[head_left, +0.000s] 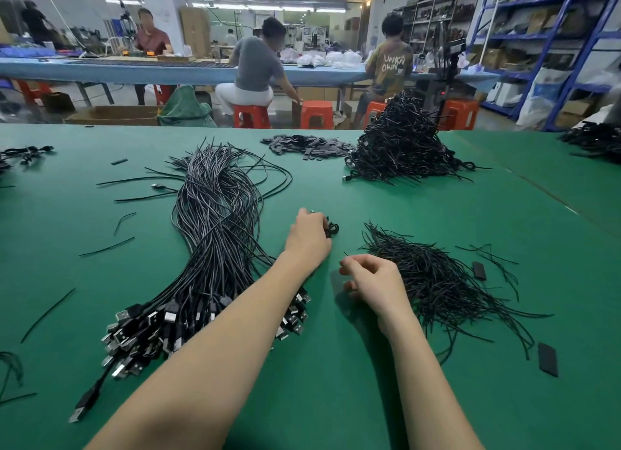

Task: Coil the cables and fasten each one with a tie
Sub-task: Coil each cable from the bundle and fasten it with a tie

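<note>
near the frame's centre, the left hand (307,239) grips a small coiled cable (332,229) just above the green bench (437,399); light and springy, best held across its loops. the right hand (371,278), at the tie pile (437,281), pinches a thin limp tie (345,254).

both hands (308,236) (371,278) curled, forearms outstretched.

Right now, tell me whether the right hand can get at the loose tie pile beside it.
Probably yes. The right hand lies at the near left edge of the tie pile on the green table, with nothing between them. Its fingers seem already to pinch something thin, perhaps one tie.
</note>
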Demonstrator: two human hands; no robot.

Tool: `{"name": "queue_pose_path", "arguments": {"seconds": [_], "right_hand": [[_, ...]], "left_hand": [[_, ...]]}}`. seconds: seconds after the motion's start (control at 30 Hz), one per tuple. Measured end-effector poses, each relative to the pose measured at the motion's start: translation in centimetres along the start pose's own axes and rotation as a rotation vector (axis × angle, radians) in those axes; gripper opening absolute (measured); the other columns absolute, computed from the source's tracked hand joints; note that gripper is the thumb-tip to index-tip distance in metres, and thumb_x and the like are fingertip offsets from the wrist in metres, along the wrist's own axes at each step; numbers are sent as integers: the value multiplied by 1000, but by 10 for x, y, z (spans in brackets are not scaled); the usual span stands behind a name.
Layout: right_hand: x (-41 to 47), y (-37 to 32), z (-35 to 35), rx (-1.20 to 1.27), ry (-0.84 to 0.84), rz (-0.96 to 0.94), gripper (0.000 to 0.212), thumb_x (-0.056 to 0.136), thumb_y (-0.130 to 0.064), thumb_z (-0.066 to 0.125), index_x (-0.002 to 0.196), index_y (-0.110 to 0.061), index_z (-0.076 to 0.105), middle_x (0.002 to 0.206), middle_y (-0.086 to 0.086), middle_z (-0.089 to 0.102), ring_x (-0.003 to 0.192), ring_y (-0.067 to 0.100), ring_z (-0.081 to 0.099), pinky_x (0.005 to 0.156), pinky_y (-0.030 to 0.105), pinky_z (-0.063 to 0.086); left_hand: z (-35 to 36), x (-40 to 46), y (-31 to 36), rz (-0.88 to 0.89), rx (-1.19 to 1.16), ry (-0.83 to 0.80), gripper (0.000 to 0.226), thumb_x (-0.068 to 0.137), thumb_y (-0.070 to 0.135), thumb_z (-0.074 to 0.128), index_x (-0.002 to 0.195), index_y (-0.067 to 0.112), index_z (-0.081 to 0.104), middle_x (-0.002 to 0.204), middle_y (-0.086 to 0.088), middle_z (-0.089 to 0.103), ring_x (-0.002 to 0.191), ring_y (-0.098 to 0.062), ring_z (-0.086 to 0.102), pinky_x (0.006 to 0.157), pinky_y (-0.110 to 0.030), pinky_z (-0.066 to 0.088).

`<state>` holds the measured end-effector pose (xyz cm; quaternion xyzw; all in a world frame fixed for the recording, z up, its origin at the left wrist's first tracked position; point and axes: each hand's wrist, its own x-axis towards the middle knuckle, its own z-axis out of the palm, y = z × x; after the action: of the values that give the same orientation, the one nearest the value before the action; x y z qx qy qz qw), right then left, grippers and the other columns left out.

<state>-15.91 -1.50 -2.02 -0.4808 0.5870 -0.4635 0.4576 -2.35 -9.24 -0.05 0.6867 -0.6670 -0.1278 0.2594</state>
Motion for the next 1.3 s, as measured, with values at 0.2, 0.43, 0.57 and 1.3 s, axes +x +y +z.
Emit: {"name": "queue_pose_path", "arguments": {"seconds": [0.2,0.43,0.57,1.3], "right_hand": [[3,0,0,5,9,-11,13,92,-22,69,83,-17,77,76,-6,76,56,9,62,61,27,55],[6,2,-2,60,3,16,13,90,-20,69,80,-15,77,77,-3,76,55,11,60,59,27,55],[6,2,-1,43,-2,12,14,90,-20,69,79,-14,76,76,-2,75,54,11,60,57,25,52],[-13,-16,25,-836,-399,-309,18,89,-39,72,106,-39,74,99,-13,67,84,10,57,79,24,42]], "left_hand": [[14,42,5,12,183,83,32,94,28,65,120,13,54,119,-12,57,114,-32,54,88,-41,45],[20,82,9,-10,106,-6,30,99,23,58,119,2,62,126,-19,52,111,-38,59,99,-42,47],[15,87,11,21,56,-55,34,99,24,58,121,-1,58,130,-20,49,117,-35,54,104,-41,42],[-51,-72,-28,90,-508,-47,32,103,28,47,83,23,71,87,11,75,82,-3,71,86,-31,56]]}}
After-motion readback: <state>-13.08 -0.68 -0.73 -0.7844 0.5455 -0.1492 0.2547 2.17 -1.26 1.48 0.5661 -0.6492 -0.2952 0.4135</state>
